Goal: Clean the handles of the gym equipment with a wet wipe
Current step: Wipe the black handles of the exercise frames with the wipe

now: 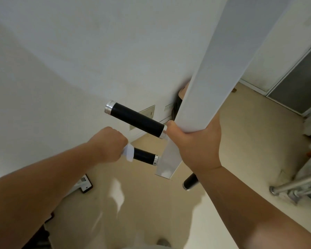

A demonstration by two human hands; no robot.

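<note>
1. Step in hand: wiping the lower black cylindrical handle w/ silver end cap (pixel 144 156). Left hand (pixel 109 143) has fingers curled tight round the crumpled white wet wipe (pixel 128 153), which sits on the handle's outer end.
2. Right hand (pixel 196 144) has fingers wrapped round the white flat metal post (pixel 214 69), prob. steadying it.
3. Next, prob.: slide the wipe inward twd the post w/ a twist, then do the upper black handle (pixel 135 120).

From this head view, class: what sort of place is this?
Probably a home workout corner: a white upright post with black grip handles stands by a plain white wall, on beige floor.
</note>
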